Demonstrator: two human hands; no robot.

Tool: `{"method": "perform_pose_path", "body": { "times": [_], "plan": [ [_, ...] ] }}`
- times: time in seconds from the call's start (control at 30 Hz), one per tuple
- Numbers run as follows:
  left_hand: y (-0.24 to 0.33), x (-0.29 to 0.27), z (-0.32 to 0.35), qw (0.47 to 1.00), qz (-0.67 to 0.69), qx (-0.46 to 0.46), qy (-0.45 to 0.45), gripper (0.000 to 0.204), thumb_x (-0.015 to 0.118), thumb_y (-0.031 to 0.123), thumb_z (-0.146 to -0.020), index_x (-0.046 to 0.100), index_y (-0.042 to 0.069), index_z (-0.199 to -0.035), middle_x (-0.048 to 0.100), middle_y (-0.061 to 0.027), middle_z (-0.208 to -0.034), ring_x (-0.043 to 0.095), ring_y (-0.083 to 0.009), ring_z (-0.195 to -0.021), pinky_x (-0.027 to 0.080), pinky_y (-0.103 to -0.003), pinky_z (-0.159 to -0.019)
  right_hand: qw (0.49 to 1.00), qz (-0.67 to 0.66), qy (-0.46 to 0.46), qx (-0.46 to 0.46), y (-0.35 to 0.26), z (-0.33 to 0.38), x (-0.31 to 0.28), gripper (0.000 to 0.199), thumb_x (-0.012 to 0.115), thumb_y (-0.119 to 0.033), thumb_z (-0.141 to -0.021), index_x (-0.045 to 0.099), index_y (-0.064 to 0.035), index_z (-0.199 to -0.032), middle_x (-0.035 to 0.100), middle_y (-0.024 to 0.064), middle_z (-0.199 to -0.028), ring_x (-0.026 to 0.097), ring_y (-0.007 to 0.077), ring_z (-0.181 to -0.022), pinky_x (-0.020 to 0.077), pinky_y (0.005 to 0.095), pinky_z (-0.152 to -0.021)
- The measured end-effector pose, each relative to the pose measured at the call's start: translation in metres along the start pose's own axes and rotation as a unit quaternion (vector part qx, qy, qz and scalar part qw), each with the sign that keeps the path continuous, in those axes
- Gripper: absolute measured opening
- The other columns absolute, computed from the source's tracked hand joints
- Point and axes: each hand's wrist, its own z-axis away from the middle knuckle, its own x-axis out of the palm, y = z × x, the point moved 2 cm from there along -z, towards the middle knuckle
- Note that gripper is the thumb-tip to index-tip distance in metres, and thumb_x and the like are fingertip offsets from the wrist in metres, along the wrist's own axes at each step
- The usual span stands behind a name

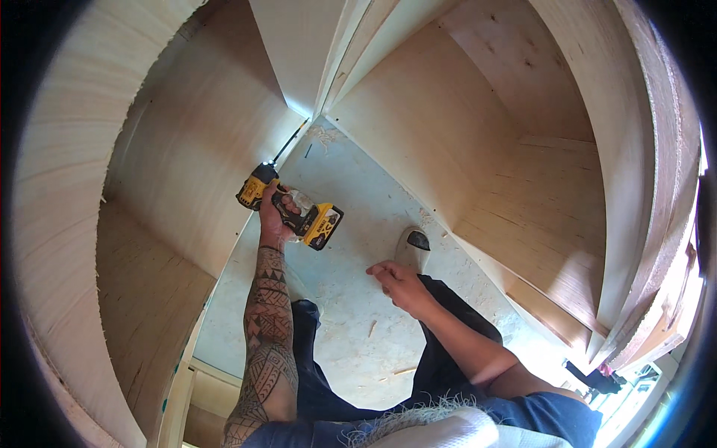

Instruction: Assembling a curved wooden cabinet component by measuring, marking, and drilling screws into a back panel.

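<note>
My left hand (272, 216) is wrapped round the grip of a yellow and black cordless drill (258, 184). Its battery (324, 227) points to the right, and a lit lamp glows by the chuck. A long thin bit (290, 142) runs up and right from the drill, its tip close to the corner where the wooden panels meet. Over my right knee, my right hand (404, 287) is closed with thumb and fingertips together; whatever they may pinch is too small to make out.
Plywood cabinet boxes stand left (202, 142) and right (448, 127), meeting at the far corner. Wood shavings (326, 137) and splinters lie on the grey floor (358, 187). My right shoe (411, 252) is beside the right cabinet's edge. Curved plywood edges (67, 194) frame both sides.
</note>
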Motion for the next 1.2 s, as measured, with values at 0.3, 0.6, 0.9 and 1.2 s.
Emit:
{"method": "perform_pose_path", "body": {
  "times": [0.3,0.6,0.9,1.2],
  "plan": [
    [-0.008,0.010,-0.009,1.000,0.005,0.013,0.013,0.031,0.062,0.044,-0.097,0.059,0.013,-0.090,0.049,0.0054,-0.060,0.049,-0.0083,-0.051,0.046,-0.027,-0.049,0.998,0.028,-0.010,-0.062,-0.014,-0.018,0.006,0.037,0.057,-0.034,-0.102,0.066,-0.0007,-0.114,0.060,0.0047,-0.081,0.054,0.0131,-0.071,0.0453,0.0318,-0.066],
    [-0.021,0.027,-0.023,1.000,0.020,-0.003,0.017,0.035,0.064,0.045,-0.096,0.060,0.010,-0.096,0.048,0.0060,-0.060,0.049,-0.0081,-0.050,0.047,-0.027,-0.050,0.997,0.049,-0.029,-0.056,-0.023,-0.038,-0.009,0.039,0.057,-0.035,-0.102,0.066,0.0005,-0.113,0.068,0.0129,-0.088,0.060,0.0180,-0.082,0.0478,0.0348,-0.075],
    [-0.042,0.023,0.002,0.998,0.061,0.012,0.007,0.036,0.063,0.045,-0.096,0.061,0.010,-0.102,0.050,0.0045,-0.063,0.048,-0.0094,-0.053,0.047,-0.026,-0.053,0.993,-0.073,0.024,-0.086,-0.021,-0.038,-0.021,0.037,0.044,-0.036,-0.107,0.063,-0.0037,-0.105,0.051,0.0015,-0.073,0.050,0.0118,-0.066,0.0433,0.0305,-0.062],
    [-0.151,-0.001,0.077,0.943,-0.294,0.150,0.031,0.027,0.073,0.012,-0.089,0.062,0.008,-0.113,0.064,-0.0009,-0.083,0.065,-0.0140,-0.075,0.055,-0.029,-0.070,0.944,-0.324,0.001,0.056,-0.017,-0.018,-0.009,0.037,0.040,-0.042,-0.107,0.058,-0.0112,-0.095,0.038,-0.0047,-0.065,0.037,0.0088,-0.055,0.0325,0.0265,-0.051]
  ]
}}
